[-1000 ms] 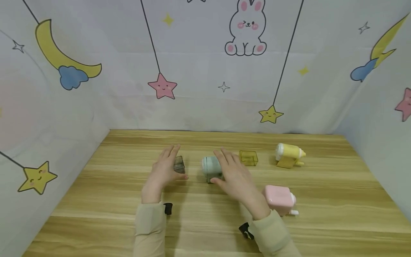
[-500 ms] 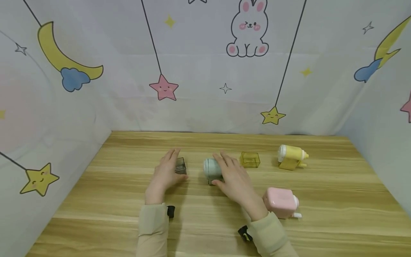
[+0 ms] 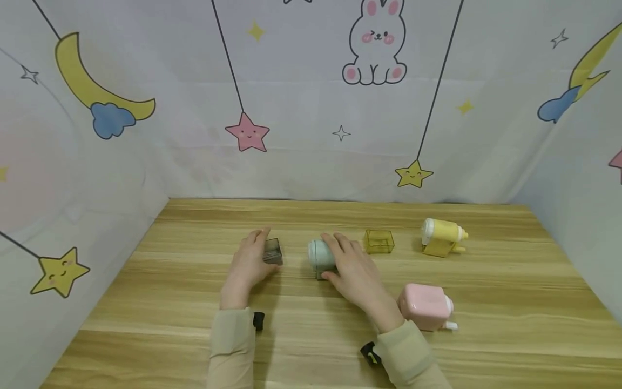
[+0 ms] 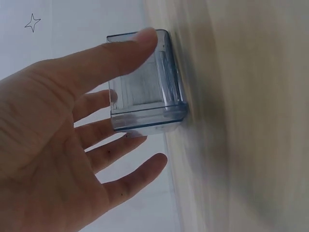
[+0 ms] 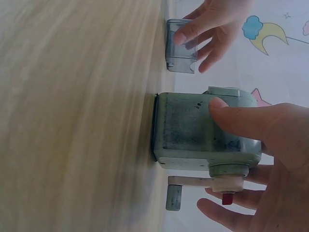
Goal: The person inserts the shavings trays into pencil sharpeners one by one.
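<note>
My left hand (image 3: 247,265) holds a smoky clear plastic drawer (image 3: 273,252) between thumb and fingers, on the tabletop left of centre. In the left wrist view the thumb lies across the near side of the drawer (image 4: 140,89), and the fingers reach behind it. My right hand (image 3: 358,273) grips a mint-green crank pencil sharpener (image 3: 322,255) from above. The right wrist view shows its thumb on the side of the sharpener body (image 5: 188,128), with the crank handle (image 5: 174,197) pointing down toward the table. Some fingers are hidden behind the sharpener.
Behind the right hand lies a yellow clear drawer (image 3: 379,242). A yellow crank pencil sharpener (image 3: 441,236) stands at the back right. Close to the right forearm is a pink pencil sharpener (image 3: 425,306). A printed cloth (image 3: 301,173) hangs along the table's back edge.
The head view has shifted slightly since a second ago. Both hands stay almost still at the drawer and the green sharpener; the left thumb has drawn slightly closer to the drawer.
</note>
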Demonstrator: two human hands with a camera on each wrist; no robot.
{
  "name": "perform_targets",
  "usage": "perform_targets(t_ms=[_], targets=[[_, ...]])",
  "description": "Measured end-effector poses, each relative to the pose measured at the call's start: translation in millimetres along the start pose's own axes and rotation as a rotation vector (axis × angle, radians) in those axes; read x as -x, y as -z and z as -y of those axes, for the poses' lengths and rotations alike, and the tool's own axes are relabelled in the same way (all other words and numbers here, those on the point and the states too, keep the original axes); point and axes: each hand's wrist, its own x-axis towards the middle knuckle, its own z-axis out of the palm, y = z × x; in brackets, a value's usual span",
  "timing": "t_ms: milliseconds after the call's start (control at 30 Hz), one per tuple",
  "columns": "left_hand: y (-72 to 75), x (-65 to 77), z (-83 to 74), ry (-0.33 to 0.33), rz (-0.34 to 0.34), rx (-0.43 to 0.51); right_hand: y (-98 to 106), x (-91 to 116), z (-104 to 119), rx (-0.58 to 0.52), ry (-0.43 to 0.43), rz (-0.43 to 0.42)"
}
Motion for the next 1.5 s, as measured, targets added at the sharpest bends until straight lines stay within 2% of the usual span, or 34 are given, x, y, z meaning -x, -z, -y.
perform_targets(t_ms=[300,633,833,1100,1500], targets=[[5.7,4.8,4.6,0.046,-0.001,0.003,-8,-3,-1,0.026,0.014,-0.048],[7.9,5.9,6.8,0.062,0.017,0.03,-13,-3,0,0.044,0.001,-0.063],[8.9,6.3,7.9,0.029,0.021,0.042,-15,-2,-1,0.048,0.011,-0.085],[7.9,5.4,8.4,0.006,0.029,0.036,-16,-2,1,0.065,0.014,-0.057],[4.6,3.7,1.5,-0.041,0.054,0.044,-17,-1,1,0.072,0.002,-0.053]])
